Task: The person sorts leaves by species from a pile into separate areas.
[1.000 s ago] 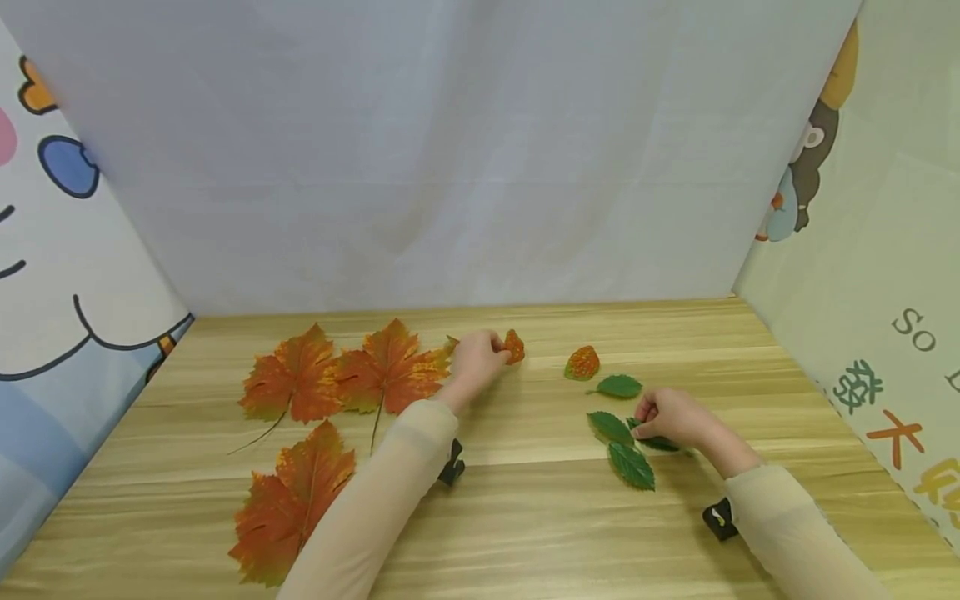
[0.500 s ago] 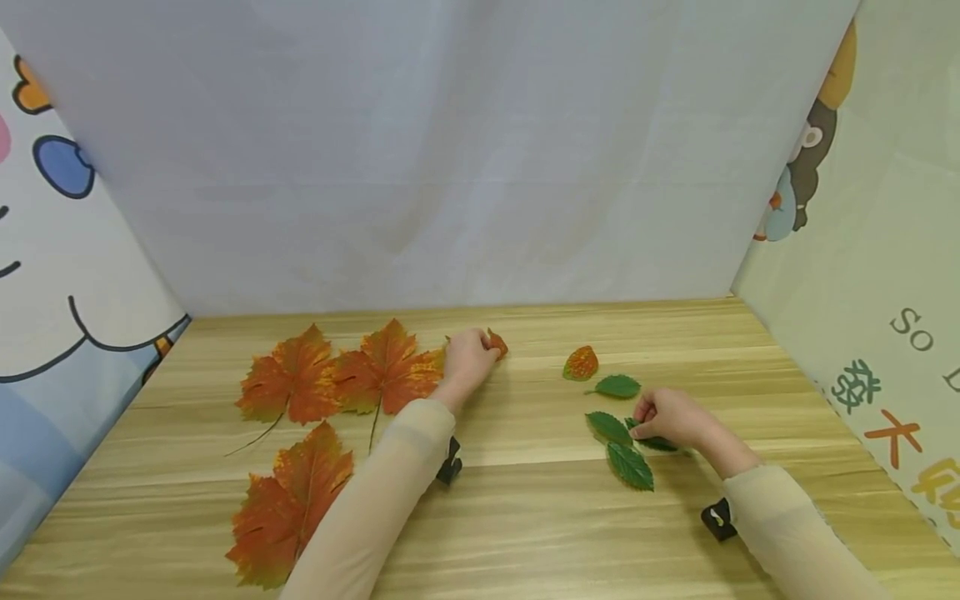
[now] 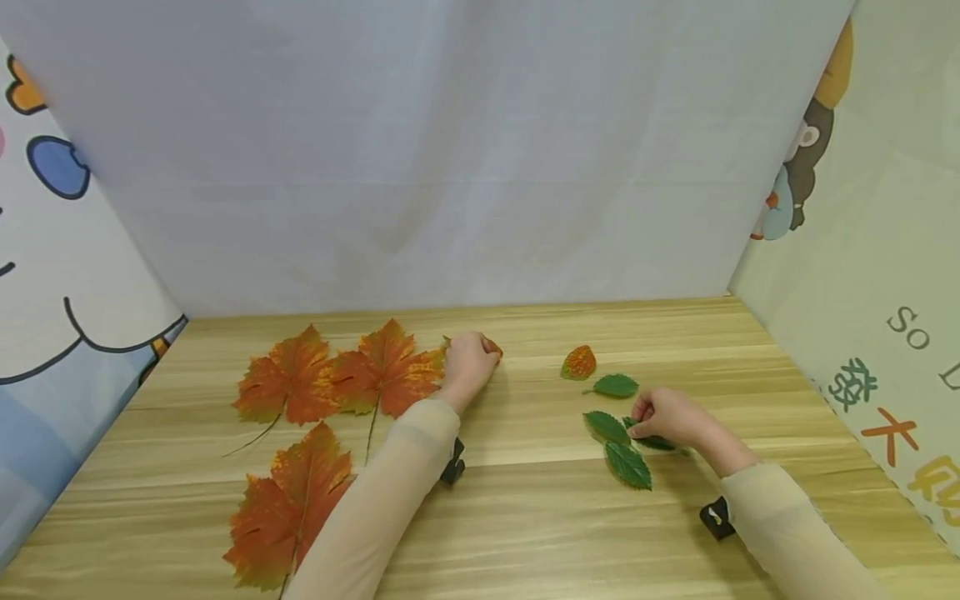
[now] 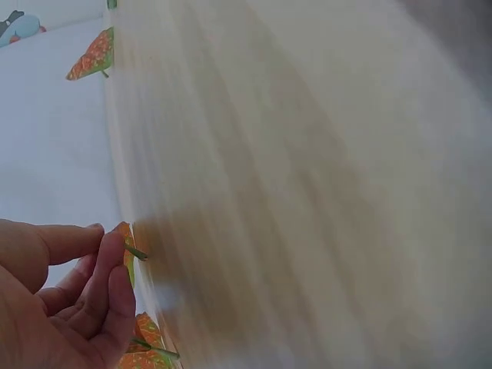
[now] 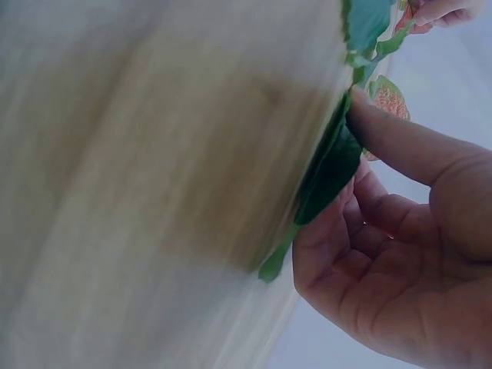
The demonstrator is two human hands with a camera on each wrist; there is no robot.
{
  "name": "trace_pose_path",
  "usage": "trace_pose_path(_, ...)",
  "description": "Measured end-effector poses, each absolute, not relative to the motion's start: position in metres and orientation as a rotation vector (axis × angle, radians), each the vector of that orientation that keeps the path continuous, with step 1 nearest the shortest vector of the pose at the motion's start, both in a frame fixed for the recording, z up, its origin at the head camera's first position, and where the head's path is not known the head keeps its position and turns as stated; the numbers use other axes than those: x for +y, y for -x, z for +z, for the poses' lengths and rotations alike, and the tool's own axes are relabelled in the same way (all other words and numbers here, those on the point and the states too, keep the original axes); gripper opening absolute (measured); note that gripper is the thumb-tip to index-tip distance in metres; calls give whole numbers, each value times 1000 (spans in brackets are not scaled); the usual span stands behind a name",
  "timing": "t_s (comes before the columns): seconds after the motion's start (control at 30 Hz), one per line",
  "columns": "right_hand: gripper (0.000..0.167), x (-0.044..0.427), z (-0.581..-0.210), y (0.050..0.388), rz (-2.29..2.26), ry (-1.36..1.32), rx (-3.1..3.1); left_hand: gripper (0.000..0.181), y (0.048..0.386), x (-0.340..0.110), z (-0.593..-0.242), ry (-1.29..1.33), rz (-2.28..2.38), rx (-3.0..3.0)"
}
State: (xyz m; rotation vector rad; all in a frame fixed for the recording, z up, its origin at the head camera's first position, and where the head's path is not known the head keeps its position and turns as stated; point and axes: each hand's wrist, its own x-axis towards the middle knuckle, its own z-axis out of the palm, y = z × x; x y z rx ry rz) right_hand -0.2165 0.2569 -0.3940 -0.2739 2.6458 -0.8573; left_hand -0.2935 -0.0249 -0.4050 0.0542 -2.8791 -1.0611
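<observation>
My left hand [image 3: 467, 365] pinches a small orange leaf [image 3: 491, 346] near the back of the table; the leaf's green stem shows in the left wrist view. Another small orange leaf [image 4: 147, 342] lies beside that hand, mostly hidden in the head view. To the right, my right hand [image 3: 669, 417] holds a dark green leaf [image 5: 332, 173] between thumb and fingers, low at the tabletop. Two green leaves [image 3: 628, 465] [image 3: 606, 427] lie just left of it, and a third green leaf [image 3: 616, 385] lies behind. Farther back is a small orange-red leaf [image 3: 579, 362].
Three large orange maple-like leaves [image 3: 288, 379] [image 3: 386, 368] [image 3: 288, 508] with stems spread over the left of the wooden table [image 3: 525, 533]. A pale cloth backdrop [image 3: 450, 167] closes the rear, with printed panels at both sides.
My left hand has moved slightly left with the small orange leaf, which is now turned and more hidden by the fingers. The right hand stays on the green leaf.
</observation>
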Motion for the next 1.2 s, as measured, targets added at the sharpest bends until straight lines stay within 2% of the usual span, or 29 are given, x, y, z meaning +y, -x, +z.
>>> trace_pose_path(0.43, 20, 256, -393, 218, -859, 261, 2643, 12, 292, -25, -403, -23, -1039, -2864)
trace_pose_path(0.67, 19, 256, -392, 218, -848, 281, 2653, 29, 291, -22, -395, -57, -955, -2860)
trace_pose_path(0.97, 19, 256, -392, 217, -850, 275, 2652, 20, 286, -7, -383, -20, -979, -2900)
trace_pose_path(1.2, 20, 256, -393, 217, -852, 269, 2643, 19, 285, 10, -389, 95, -982, -2898)
